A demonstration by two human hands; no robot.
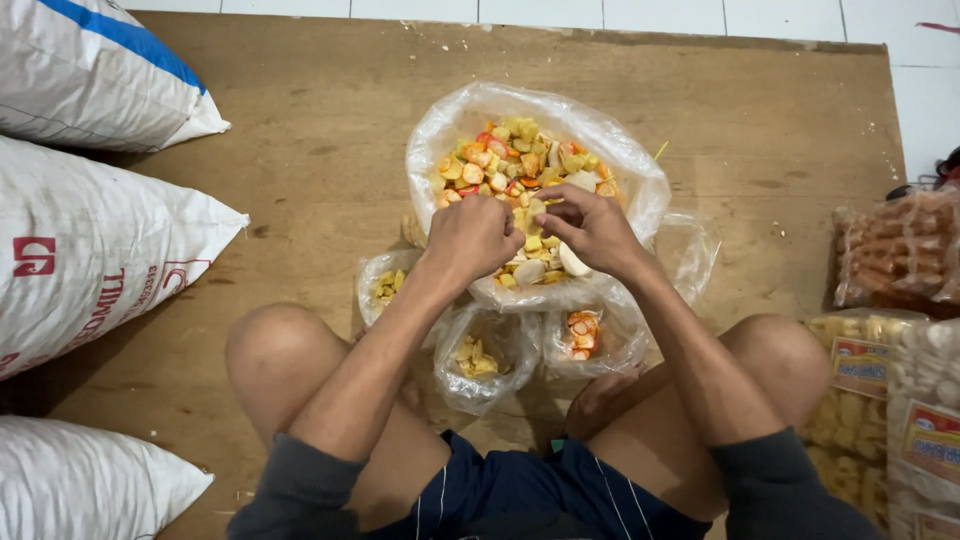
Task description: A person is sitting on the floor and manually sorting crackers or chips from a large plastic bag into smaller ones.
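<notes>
A large clear plastic bag (pixel 625 160) lies open on the wooden board, filled with several yellow, orange and white snack pieces (pixel 515 155). My left hand (pixel 470 235) is curled shut over pieces at the near side of the pile. Beside it my right hand (pixel 592 228) pinches a piece between its fingertips. Below my hands stand three small clear bags: one with yellow pieces at the left (pixel 388 285), one with yellow pieces in the middle (pixel 478 358), one with orange-and-white pieces (pixel 585 335).
Three white woven sacks (pixel 90 240) lie along the left edge. Packed bags of crackers (pixel 900 250) and labelled snack packets (pixel 925 420) are stacked at the right. My bare knees flank the small bags on the wooden board (pixel 320 120).
</notes>
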